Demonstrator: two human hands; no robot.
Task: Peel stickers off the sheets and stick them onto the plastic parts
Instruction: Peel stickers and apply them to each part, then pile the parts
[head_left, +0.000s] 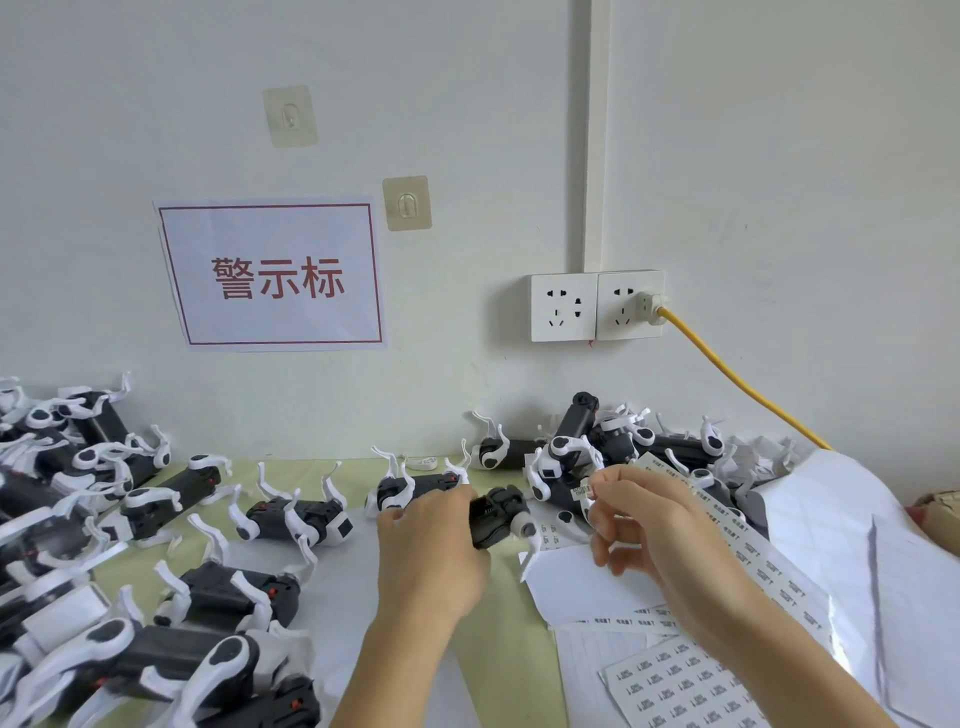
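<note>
A wall notice (272, 274) is displaying three red characters, 警示标, inside a red border. Two wall sockets (597, 306) are showing, the right one taking a plug with a yellow cable (727, 376). Two clear adhesive hooks (407, 203) are sitting above the notice. The left hand (431, 551) is gripping a black-and-white plastic part (501, 517) near the bench (519, 649) centre, fingers clamped round it. The right hand (644, 525) is pinching a small printed sticker (583, 491) just right of that part; its text is too small to read. Sticker sheets (680, 680) are lying near right. Piles of like parts (78, 519) are crowding the left and far right, too tangled to count.
</note>
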